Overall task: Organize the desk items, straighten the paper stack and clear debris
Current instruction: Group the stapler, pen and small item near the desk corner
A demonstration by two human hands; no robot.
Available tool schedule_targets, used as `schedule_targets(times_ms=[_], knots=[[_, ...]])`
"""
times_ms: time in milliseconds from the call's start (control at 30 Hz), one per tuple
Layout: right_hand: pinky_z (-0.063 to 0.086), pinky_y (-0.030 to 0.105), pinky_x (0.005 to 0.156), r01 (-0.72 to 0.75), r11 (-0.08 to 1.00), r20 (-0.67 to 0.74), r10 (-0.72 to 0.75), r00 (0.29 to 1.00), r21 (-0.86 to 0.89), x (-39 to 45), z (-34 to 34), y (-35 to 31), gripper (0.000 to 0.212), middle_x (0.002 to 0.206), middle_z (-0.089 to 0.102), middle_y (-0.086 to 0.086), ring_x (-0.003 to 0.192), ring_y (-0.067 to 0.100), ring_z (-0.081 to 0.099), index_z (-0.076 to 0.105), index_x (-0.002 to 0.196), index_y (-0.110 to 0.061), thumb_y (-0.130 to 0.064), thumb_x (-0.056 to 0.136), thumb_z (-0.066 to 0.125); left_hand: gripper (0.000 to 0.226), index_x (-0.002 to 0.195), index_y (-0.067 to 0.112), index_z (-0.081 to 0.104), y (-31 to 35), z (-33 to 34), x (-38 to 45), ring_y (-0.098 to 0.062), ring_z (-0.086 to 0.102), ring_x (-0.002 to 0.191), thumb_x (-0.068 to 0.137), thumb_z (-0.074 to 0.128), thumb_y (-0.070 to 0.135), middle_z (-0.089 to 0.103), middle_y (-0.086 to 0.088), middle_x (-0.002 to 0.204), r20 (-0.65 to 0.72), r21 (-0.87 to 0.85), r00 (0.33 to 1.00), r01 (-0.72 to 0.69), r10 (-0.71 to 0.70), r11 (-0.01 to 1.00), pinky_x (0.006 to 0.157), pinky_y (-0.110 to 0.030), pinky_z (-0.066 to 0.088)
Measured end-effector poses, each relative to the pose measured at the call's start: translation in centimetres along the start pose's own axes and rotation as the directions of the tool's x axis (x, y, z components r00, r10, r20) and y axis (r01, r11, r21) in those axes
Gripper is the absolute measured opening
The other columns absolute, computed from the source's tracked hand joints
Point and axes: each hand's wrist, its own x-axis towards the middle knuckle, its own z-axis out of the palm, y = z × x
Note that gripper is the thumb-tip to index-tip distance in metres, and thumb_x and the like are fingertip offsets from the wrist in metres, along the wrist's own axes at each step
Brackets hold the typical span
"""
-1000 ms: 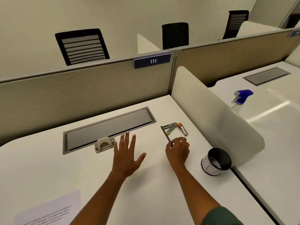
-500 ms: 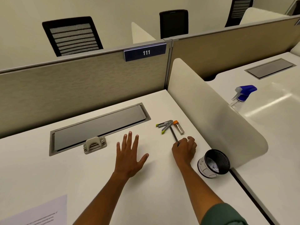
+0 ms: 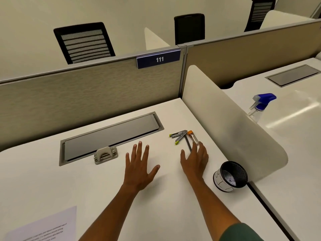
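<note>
Two hands spread-fingered, gripping nothing | left hand (image 3: 139,168) flat on white desk (image 3: 52,180), seemingly bracing | right hand (image 3: 194,160) over thin dark pencil (image 3: 188,144), aligning it beside orange-capped clear tube (image 3: 194,139)

even, soft overhead light; glare streaks the neighbouring desk (image 3: 286,117); wide-angle bending at edges; slightly soft focus.

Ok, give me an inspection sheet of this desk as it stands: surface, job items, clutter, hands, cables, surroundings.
Surface: white desk, grey cable hatch.
Job's things: grey stapler with yellow-green tips, thin dark pencil, clear orange-capped tube, metal hole punch, printed paper sheet.
Clutter: black mesh cup on its side.
Grips: left hand flat, open; right hand open, over pencil.
Cables: nothing seen.
Surroundings: blue-topped spray bottle, black chairs.
</note>
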Motion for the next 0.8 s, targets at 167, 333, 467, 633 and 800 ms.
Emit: schedule_targets(times_ms=[167, 333, 467, 633, 800], knots=[[0.022, 0.059, 0.112, 0.199, 0.977, 0.067, -0.193, 0.979, -0.081, -1.7, -1.8, -1.8, 0.073, 0.157, 0.025, 0.011, 0.145, 0.034, 0.021, 0.034, 0.146, -0.020, -0.055, 0.085, 0.053, 0.090, 0.155, 0.024, 0.006, -0.3, -1.5, -1.8, -0.028, -0.006, 0.150, 0.086, 0.017, 0.079, -0.005, -0.006, 0.163, -0.048, -0.019, 0.999, 0.019, -0.020, 1.000, 0.119, -0.056, 0.005], [0.015, 0.061, 0.114, 0.337, 0.932, 0.109, -0.324, 0.940, -0.137, -4.0, -3.1, -3.8, 0.079, 0.159, 0.018, 0.014, 0.147, 0.034, 0.015, 0.027, 0.151, -0.022, -0.065, 0.086, 0.038, 0.091, 0.155, 0.025, 0.003, -1.5, -3.5, -4.5, -0.026, -0.011, 0.150, 0.084, 0.015, 0.081, -0.009, -0.005, 0.163, -0.083, -0.010, 0.994, 0.065, -0.065, 0.998, 0.119, -0.055, 0.002], [0.013, 0.062, 0.115, 0.405, 0.906, 0.126, -0.391, 0.912, -0.124, -6.0, -4.0, -5.8, 0.083, 0.161, 0.012, 0.013, 0.148, 0.034, 0.013, 0.019, 0.153, -0.022, -0.069, 0.086, 0.029, 0.091, 0.155, 0.024, 0.006, -2.9, -5.0, -7.0, -0.028, -0.004, 0.149, 0.085, 0.016, 0.081, -0.002, -0.006, 0.163, -0.115, -0.014, 0.985, 0.127, -0.128, 0.992, 0.118, -0.056, 0.005], [0.009, 0.060, 0.115, 0.481, 0.872, 0.135, -0.468, 0.874, -0.094, -8.8, -4.7, -9.1, 0.085, 0.163, 0.001, 0.010, 0.149, 0.034, 0.006, 0.013, 0.154, -0.023, -0.071, 0.085, 0.027, 0.089, 0.155, 0.021, 0.013, -5.5, -7.1, -10.5, -0.030, 0.005, 0.150, 0.087, 0.021, 0.078, 0.007, -0.009, 0.163, -0.187, -0.015, 0.966, 0.179, -0.178, 0.984, 0.117, -0.058, 0.012], [0.009, 0.061, 0.115, 0.553, 0.831, 0.155, -0.540, 0.827, -0.059, -11.9, -4.8, -12.6, 0.085, 0.163, 0.003, 0.010, 0.149, 0.034, 0.005, 0.017, 0.154, -0.023, -0.071, 0.085, 0.026, 0.090, 0.156, 0.023, 0.005, -8.2, -9.3, -14.1, -0.027, -0.007, 0.150, 0.086, 0.017, 0.079, -0.004, -0.006, 0.163, -0.222, -0.004, 0.941, 0.262, -0.256, 0.965, 0.119, -0.056, 0.007]])
